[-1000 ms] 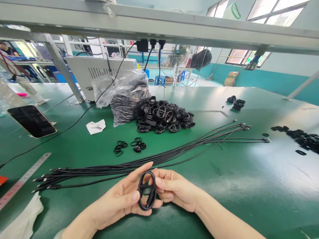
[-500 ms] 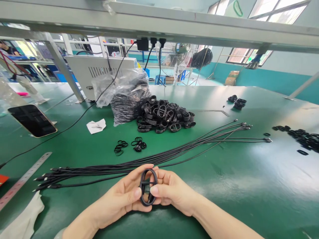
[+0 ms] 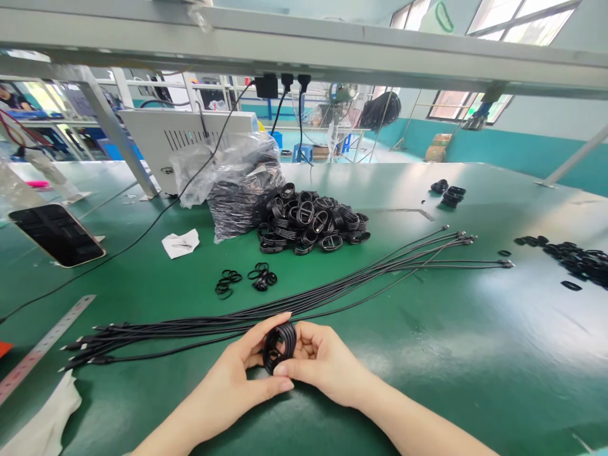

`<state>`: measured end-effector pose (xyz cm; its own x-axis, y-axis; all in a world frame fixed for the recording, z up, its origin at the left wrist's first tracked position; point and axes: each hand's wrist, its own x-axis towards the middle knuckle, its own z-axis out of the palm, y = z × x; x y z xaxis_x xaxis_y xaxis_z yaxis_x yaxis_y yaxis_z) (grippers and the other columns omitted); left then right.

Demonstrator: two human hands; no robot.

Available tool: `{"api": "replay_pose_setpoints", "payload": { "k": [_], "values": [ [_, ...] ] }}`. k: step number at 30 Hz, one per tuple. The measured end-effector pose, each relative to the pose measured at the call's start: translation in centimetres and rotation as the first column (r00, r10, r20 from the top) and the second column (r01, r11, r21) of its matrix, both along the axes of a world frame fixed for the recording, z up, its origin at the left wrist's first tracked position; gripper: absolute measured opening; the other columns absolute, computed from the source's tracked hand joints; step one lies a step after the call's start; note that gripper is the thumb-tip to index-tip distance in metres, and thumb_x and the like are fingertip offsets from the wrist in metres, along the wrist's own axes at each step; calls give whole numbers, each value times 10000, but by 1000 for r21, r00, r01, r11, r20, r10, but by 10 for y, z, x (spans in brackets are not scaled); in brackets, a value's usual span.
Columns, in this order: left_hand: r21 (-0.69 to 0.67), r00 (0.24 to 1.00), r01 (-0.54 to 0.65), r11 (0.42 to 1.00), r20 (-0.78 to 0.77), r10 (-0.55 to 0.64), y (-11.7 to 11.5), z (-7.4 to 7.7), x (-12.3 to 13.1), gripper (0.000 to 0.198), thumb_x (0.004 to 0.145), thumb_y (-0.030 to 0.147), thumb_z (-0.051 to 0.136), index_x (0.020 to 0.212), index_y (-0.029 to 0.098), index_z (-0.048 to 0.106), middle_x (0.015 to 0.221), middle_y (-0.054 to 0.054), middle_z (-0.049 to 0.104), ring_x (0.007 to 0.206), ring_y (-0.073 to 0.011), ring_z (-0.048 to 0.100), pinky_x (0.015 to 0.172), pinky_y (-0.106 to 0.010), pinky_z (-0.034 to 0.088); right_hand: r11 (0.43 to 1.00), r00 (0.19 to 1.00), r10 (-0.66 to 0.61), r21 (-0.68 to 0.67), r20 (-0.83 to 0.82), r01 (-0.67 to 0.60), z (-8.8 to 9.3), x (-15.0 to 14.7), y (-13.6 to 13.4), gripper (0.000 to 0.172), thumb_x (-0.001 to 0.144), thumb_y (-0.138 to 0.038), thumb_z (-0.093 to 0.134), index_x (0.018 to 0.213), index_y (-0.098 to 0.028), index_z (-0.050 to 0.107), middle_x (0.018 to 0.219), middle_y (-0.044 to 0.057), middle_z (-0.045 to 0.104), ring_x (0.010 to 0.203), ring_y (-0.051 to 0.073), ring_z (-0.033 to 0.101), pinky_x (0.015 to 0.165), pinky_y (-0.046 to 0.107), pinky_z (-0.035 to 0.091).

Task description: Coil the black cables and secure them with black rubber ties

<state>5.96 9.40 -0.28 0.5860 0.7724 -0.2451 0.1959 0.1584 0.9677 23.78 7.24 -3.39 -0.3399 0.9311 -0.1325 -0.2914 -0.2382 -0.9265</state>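
Observation:
A coiled black cable [image 3: 287,341] is held up between my two hands near the front of the bench. My left hand [image 3: 234,379] curves around its left side, forefinger along the top and thumb stretched beneath. From the right, my right hand [image 3: 327,362] pinches the coil, thumb at its lower edge and fingers behind. Part of the coil is hidden by the fingers. Just beyond lies a bundle of straight black cables [image 3: 228,320]. Farther back are small black rubber rings [image 3: 228,280] and a heap of coiled cables [image 3: 313,218].
A plastic bag [image 3: 242,190] stands left of the heap. On the left are a phone [image 3: 57,234], a ruler [image 3: 50,342], a white cloth [image 3: 47,418] and a paper scrap [image 3: 180,244]. More black rings [image 3: 582,263] lie at right. A metal shelf beam [image 3: 304,47] crosses overhead.
The coil has turned in my hands, from showing its open oval face to showing its stacked loops more from the side. My left thumb has slid from the coil's side to below it.

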Motion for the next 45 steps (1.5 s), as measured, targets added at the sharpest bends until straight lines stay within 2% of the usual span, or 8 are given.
{"api": "replay_pose_setpoints", "payload": {
  "k": [6,11,14,17,24,28,35,45],
  "values": [
    [100,998,51,994,-42,-47,0,-11,-1,732,793,295,710,1416,390,338,1326,-17,590,1171,-235,585,1072,-393,401,995,991,55,79,125,-65,4,8,2,376,715,-498,751,792,-172,581,634,-55,498,529,76,409,525,225,335],
    [9,998,64,998,20,-65,1,-13,-2,745,835,272,658,1449,387,252,1310,-43,566,1087,-220,624,1033,-418,431,990,983,21,132,182,-46,7,12,2,386,857,-543,580,753,-171,573,666,-26,520,606,101,472,617,250,392],
    [-5,997,39,999,60,-38,-1,-10,-1,774,830,218,655,1451,403,233,1262,-32,564,1058,-200,632,1024,-415,437,992,988,51,107,146,-67,8,12,2,339,809,-506,659,841,-174,600,741,-14,553,664,113,496,665,263,415],
    [-28,998,28,999,63,-26,-2,-6,0,695,814,203,672,1407,359,346,1255,-48,571,1056,-207,628,1005,-409,450,992,987,38,113,156,-56,10,13,2,337,745,-462,739,882,-176,625,781,-3,587,698,122,504,695,273,423],
    [-134,985,26,991,175,-2,0,-4,3,636,780,163,710,1337,293,434,1240,-85,616,1011,-223,658,920,-391,504,1000,996,5,11,87,-6,14,13,1,433,566,-444,858,767,-181,579,674,-39,561,623,101,493,629,255,419],
    [-145,973,55,988,230,-20,1,-6,3,621,779,140,707,1324,288,449,1260,-86,607,1026,-231,662,944,-404,489,999,996,7,-43,94,-3,16,12,-1,430,560,-467,850,715,-173,576,621,-44,564,555,89,485,574,244,396],
    [-150,986,55,987,164,-30,-1,-10,2,626,756,115,719,1312,283,485,1155,-64,633,951,-205,667,880,-368,515,999,987,-4,-36,163,10,18,12,-3,399,560,-433,853,634,-163,569,566,-48,555,524,79,456,535,229,353],
    [-194,970,121,974,229,-75,1,-11,0,611,753,127,737,1287,300,496,1236,-66,594,982,-212,660,921,-403,492,996,979,84,-26,184,-80,19,16,-2,411,590,-437,837,609,-174,522,546,-59,528,509,84,496,518,219,378]
  ]
}}
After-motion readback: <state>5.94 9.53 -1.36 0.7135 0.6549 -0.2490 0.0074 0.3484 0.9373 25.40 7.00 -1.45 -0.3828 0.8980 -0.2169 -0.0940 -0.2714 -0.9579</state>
